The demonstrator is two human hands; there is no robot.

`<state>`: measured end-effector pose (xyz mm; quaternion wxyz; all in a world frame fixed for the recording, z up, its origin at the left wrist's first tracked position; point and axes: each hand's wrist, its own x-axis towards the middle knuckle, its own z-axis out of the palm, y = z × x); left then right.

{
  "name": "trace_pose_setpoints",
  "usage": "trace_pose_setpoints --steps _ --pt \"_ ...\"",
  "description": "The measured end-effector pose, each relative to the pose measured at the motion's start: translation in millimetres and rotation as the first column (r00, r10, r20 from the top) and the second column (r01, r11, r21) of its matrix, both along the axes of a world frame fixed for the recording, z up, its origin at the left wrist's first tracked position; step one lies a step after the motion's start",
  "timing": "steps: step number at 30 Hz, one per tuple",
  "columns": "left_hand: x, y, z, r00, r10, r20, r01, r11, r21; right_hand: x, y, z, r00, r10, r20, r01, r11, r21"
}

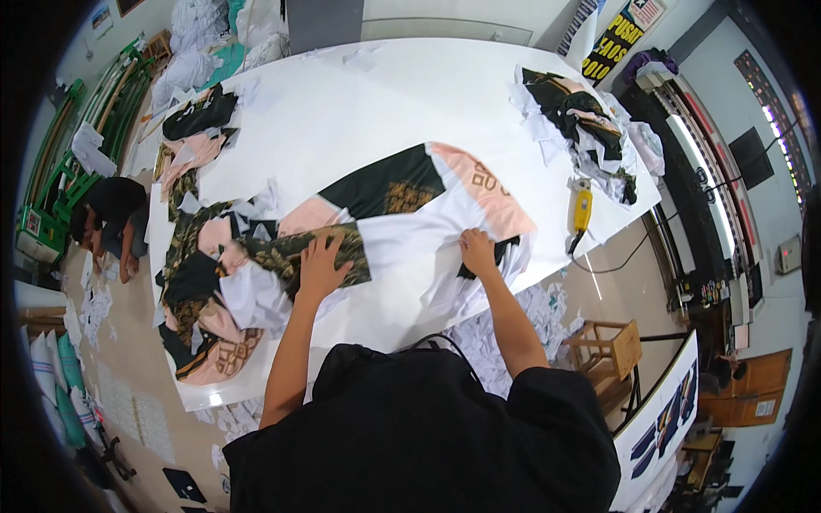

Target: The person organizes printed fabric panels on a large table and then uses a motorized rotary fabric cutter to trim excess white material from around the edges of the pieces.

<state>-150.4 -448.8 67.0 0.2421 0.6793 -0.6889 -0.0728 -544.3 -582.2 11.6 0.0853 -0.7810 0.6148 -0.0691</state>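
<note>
patterned cloth (pixel 389 184): dark green, pale pink and white panels with gold print, laid out across the middle of the surface, its pink end toward the right
camouflage piece (pixel 357 248): overlapping the left part of the patterned cloth, between the middle and the near edge of the surface
left hand (pixel 321 261): palm down on the camouflage piece, fingers spread
right hand (pixel 477 252): at the near border of the patterned cloth, by the pink panel, fingers curled; cannot tell whether they pinch the fabric or only press it
dark fold (pixel 510 255): just beside the right hand, toward the near edge
left heap (pixel 192 278): crumpled dark green, pink, camouflage and white cloth, strung along the left edge down toward the near left corner
right heap (pixel 581 120): similar dark, pink and white pieces, near the right edge
yellow tool (pixel 583 208): on the surface near its right corner, a dark cord running off the edge
surface (pixel 299 111): a broad white tabletop
floor scraps (pixel 534 321): white, piled below the near edge
stool (pixel 611 349): wooden, right of the floor scraps
co-worker (pixel 118 205): in a dark top, low down on the floor beyond the left edge
green rack (pixel 68 188): behind the co-worker
</note>
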Motion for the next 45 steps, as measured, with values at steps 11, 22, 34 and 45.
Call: trace_pose_setpoints --steps 11,22,34,45 --pt "-54.0 -32.2 26.8 0.914 0.358 -0.190 -0.366 0.931 -0.007 -79.1 -103.2 130.4 0.734 0.186 0.653 -0.385 0.906 0.175" --pt "-83.6 25.9 265.5 0.842 0.433 0.322 -0.361 0.895 -0.260 -160.9 -173.5 316.3 0.853 0.316 0.416 -0.018 0.814 -0.581" --pt "-5.1 197.3 157.1 0.418 0.571 -0.706 -0.883 0.438 -0.168 -233.5 -194.4 262.3 0.541 0.216 0.813 0.178 0.915 -0.361" --pt "174.1 -118.8 249.7 0.540 0.833 -0.122 -0.840 0.523 -0.142 -183.6 -573.3 268.5 0.921 0.075 0.381 -0.005 0.984 -0.179"
